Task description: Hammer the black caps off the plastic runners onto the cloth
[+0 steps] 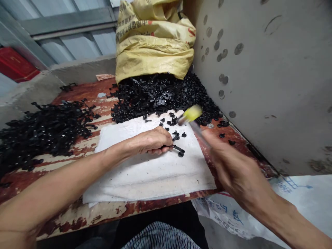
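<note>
My left hand [158, 141] is closed on a black plastic bracket [178, 149] with round feet, held low over a folded white cloth [129, 176]. Several small black plugs [184, 134] lie loose on the cloth just beyond that hand. To the right, my right hand [230, 166] is wrapped round the handle of a small hammer [192, 113] with a yellow head end, smeared by motion. Its head is raised above the cloth, up and to the right of the bracket. The fingers of the left hand hide part of the bracket.
A large heap of black parts [160, 93] spills from a yellow woven sack [155, 52] at the back. Another pile of black brackets [49, 128] lies at the left. A grey wall [264, 86] borders the worn red table [103, 211] on the right.
</note>
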Available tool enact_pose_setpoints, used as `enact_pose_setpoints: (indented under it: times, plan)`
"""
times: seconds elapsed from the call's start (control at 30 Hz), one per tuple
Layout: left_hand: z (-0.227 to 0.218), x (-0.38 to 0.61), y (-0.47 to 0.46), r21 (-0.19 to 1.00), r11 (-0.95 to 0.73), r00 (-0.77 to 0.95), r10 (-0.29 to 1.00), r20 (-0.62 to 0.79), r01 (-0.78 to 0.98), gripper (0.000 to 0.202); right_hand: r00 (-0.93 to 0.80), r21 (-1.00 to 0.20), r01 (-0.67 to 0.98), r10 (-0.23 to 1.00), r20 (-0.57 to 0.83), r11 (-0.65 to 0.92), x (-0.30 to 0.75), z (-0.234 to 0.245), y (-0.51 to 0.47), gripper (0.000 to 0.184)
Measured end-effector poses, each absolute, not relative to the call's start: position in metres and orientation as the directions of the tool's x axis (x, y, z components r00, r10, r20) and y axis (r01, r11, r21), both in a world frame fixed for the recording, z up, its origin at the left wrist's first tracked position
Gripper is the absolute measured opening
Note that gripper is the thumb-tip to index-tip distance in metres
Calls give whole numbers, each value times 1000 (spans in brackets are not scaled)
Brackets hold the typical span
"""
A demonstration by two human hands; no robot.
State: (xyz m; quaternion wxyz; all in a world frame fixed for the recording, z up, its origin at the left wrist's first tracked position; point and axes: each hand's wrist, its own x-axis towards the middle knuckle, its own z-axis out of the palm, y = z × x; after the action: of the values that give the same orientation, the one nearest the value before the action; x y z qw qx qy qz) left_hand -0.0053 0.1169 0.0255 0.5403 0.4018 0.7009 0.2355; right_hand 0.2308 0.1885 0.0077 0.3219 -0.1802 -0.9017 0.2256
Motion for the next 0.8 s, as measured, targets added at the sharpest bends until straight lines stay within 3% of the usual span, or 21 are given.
enact_pose_setpoints:
  times: [0.07,0.23,0.33,0.47,0.6,0.73,0.8]
  plan:
    - [26,-4,116,761,582,-106,809,-578,286,19,-796,-529,173,434,422,831,231,1,190,52]
    - [25,-3,115,780,587,-89,808,-583,218,16,-700,-526,190,491,519,829,230,-3,190,53]
    - [24,-3,114,778,601,-95,799,-594,182,16,-794,-521,203,451,409,829,229,-2,190,51]
    - [25,-1,115,778,623,-70,782,-619,77,18,-693,-538,203,508,511,818,229,-4,188,53]
    - [29,2,120,729,680,-96,733,-673,77,20,-787,-550,213,475,393,807,230,-9,186,54]
    - [26,2,119,751,655,-67,756,-651,87,19,-715,-595,210,537,447,776,231,-9,187,53]
    - [24,-1,116,776,620,-50,784,-619,119,18,-763,-599,227,522,381,768,231,-8,190,50]
